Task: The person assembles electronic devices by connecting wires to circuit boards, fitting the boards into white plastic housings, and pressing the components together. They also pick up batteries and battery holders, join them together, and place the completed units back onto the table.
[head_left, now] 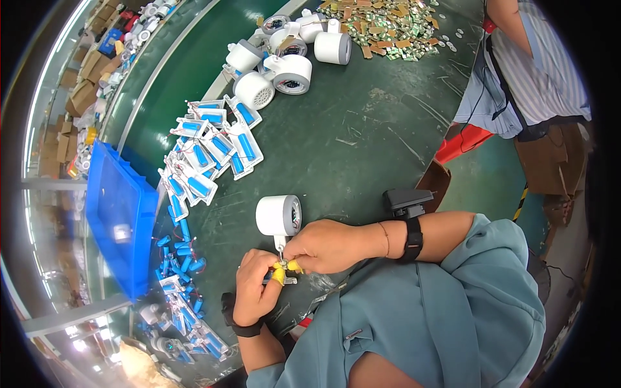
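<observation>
Wht stem (279, 243): lower end hidden by fingertips (279, 276); co-worker (543, 71) cut off, top edge.

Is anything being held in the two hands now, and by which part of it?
Apparently the white cylindrical device, by its stem end: the left hand and right hand meet there. The exact piece between them is too hidden to tell.

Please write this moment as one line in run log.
left-hand grip: near stem of white-grey device | right-hand grip: at same stem | contact: partly hidden | blue cylinders: left side
</observation>
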The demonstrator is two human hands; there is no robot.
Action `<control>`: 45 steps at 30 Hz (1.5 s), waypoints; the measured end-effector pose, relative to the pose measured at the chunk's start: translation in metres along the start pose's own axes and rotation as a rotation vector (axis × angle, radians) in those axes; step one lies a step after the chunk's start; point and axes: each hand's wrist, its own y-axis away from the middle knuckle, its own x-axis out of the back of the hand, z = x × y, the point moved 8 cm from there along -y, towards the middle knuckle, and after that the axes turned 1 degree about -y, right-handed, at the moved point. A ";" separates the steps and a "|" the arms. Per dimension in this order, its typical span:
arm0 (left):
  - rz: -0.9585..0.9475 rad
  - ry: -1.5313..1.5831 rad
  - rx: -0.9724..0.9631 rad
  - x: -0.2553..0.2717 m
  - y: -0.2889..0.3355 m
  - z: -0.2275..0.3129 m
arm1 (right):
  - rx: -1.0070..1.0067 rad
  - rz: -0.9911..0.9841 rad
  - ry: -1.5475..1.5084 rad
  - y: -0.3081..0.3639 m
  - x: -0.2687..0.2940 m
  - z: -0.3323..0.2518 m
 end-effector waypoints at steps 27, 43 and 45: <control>0.484 0.916 0.255 0.062 0.073 -0.020 | -0.026 -0.015 -0.068 0.003 -0.002 -0.015; 1.370 -0.557 0.830 0.230 0.293 -0.051 | 0.040 0.031 0.062 0.001 0.002 -0.021; 1.216 -0.384 0.724 0.209 0.257 -0.074 | 0.039 0.025 0.068 0.000 0.003 -0.022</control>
